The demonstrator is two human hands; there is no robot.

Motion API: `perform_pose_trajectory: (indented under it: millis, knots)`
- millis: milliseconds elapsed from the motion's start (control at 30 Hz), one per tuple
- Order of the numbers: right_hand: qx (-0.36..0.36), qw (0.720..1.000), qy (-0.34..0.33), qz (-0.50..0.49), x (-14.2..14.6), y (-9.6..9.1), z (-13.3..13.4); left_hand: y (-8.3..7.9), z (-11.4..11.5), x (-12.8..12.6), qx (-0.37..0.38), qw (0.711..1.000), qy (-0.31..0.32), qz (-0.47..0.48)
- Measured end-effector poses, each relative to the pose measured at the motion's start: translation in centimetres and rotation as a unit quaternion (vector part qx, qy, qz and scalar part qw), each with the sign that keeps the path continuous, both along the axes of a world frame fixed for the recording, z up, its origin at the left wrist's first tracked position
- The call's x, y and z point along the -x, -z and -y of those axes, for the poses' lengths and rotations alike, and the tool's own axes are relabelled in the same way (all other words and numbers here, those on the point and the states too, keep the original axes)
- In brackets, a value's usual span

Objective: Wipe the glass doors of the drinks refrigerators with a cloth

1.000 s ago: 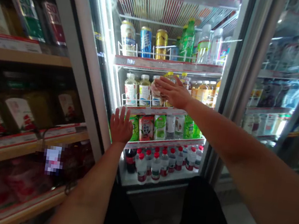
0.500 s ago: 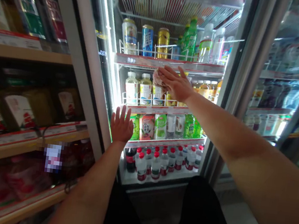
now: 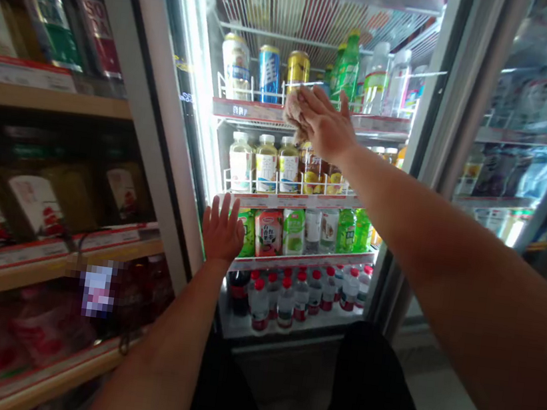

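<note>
My right hand lies flat on the glass door of a lit drinks fridge and presses a crumpled pale cloth against the glass, level with the red shelf edge below the cans. My left hand is open with fingers spread. Its palm rests on the glass low at the door's left side, in front of the green and red cartons. Both arms are stretched forward.
Behind the glass are rows of bottles and small red-capped bottles at the bottom. Wooden shelves with packaged goods stand to the left. A second glass-door fridge stands to the right. Pale floor shows at lower right.
My right hand has slid the cloth up the glass, from the yellow-bottle row to the shelf edge under the cans. The left hand has stayed in place.
</note>
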State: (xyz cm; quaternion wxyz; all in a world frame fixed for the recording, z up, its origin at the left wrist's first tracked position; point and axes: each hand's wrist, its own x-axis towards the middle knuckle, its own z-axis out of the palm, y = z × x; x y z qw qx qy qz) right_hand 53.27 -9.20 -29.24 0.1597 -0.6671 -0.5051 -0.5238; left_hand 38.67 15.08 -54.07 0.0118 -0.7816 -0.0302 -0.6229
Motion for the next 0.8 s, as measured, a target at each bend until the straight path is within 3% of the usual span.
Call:
perform_pose_trajectory:
  millis: [167, 367, 600, 667, 800]
  knots:
    - [-0.030, 0.997, -0.062, 0.030, -1.5, -1.2, -0.4, 0.1, -0.1, -0.1, 0.000, 1.000, 0.008, -0.002]
    - [-0.071, 0.997, -0.009, -0.005, -1.8, -2.4, -0.6, 0.1, 0.0, 0.1, -0.007, 1.000, 0.001, -0.004]
    - [-0.126, 0.990, -0.041, -0.051, -2.6, -3.4, 0.6, 0.1, 0.0, 0.0, -0.004, 1.000, -0.004, -0.012]
    - [-0.145, 0.986, -0.019, -0.084, -1.8, -3.2, 1.1, 0.1, -0.1, 0.0, -0.012, 1.000, -0.007, -0.005]
    - [-0.139, 0.975, 0.101, -0.139, 1.1, -2.5, 2.1, 0.2, -0.2, 0.0, -0.026, 1.000, -0.017, 0.001]
